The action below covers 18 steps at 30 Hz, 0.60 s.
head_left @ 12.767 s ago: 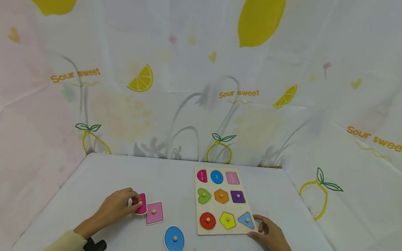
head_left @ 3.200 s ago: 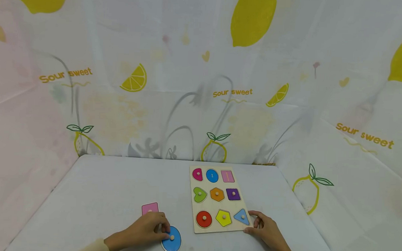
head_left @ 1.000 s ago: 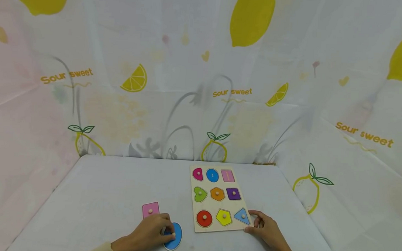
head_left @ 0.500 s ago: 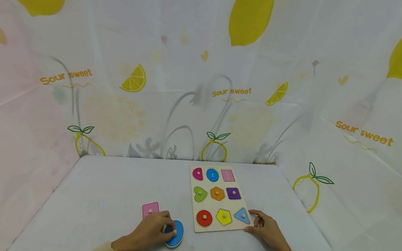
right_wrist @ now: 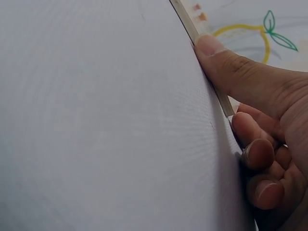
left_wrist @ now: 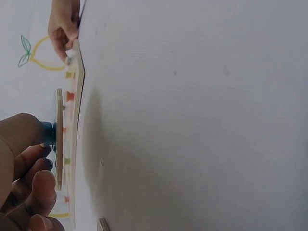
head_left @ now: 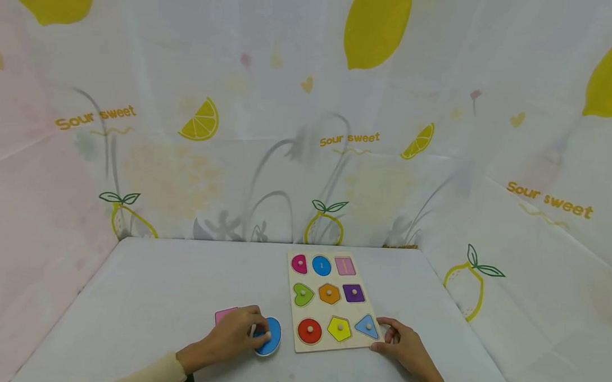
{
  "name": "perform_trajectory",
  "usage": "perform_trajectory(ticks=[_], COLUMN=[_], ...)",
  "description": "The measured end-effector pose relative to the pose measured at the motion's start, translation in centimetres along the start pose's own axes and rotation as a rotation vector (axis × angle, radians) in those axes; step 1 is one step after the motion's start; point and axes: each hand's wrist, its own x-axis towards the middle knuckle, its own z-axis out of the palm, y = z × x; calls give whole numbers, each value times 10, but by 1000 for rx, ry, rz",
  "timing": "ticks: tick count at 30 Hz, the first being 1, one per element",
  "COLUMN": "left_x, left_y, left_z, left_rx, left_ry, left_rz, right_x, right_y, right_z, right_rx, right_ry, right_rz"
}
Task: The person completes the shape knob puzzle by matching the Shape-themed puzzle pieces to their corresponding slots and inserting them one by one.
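My left hand [head_left: 232, 335] pinches the knob of a blue oval puzzle piece [head_left: 274, 336] between thumb and forefinger. In the left wrist view the oval piece [left_wrist: 59, 139] is edge-on, raised above the white table with a shadow below. Partly behind that hand lies a pink square piece [head_left: 224, 313]. To the right is the wooden shape puzzle board [head_left: 321, 311], several knobbed pieces seated in it; its blue oval and pink square spots at the back show printed marks and no knobs. My right hand [head_left: 404, 350] grips the board's near right corner, thumb along its edge [right_wrist: 211, 79].
The white table [head_left: 171, 282] runs back to a fabric backdrop [head_left: 268, 100] printed with lemons and lettering. The same fabric hangs along both sides.
Earlier the left hand held the magenta half-round piece, now seated in the board. It then took the blue oval by its knob, lifted it and moved it slightly away from the front edge.
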Motion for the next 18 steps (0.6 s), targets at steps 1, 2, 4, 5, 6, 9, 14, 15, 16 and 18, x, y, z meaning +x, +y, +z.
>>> perform_trajectory(ticks=[1, 2, 4, 5, 6, 9, 14, 15, 16, 18], left_x=[2, 3, 5, 6, 7, 10, 17, 19, 20, 22], left_y=[-1, -2, -5, -6, -6, -6, -5, -6, -6, -7], left_z=[-1, -1, 0, 0, 0, 1, 0, 0, 0, -1], left_rx=[-1, 3, 11, 14, 14, 24, 42, 44, 46, 44], left_ry=[0, 1, 2, 6, 12, 27, 52, 56, 56, 53], left_rz=[-3, -7, -10, -12, -9, -15, -13, -9, -9, -11], right_x=[0, -1, -2, -2, -2, -1, 1, 1, 1, 2], right_y=[-1, -1, -2, -2, -2, -3, -6, -7, -7, -8], right_z=[0, 0, -1, -1, -2, -4, -5, -5, -5, -5], right_rx=[2, 0, -6, -10, -16, -23, -48, -54, -60, -63], right_ry=[1, 3, 6, 6, 4, -7, -9, -7, -5, -4], right_rz=[-1, -6, -16, -21, -30, -60, -91, -90, -87, -85])
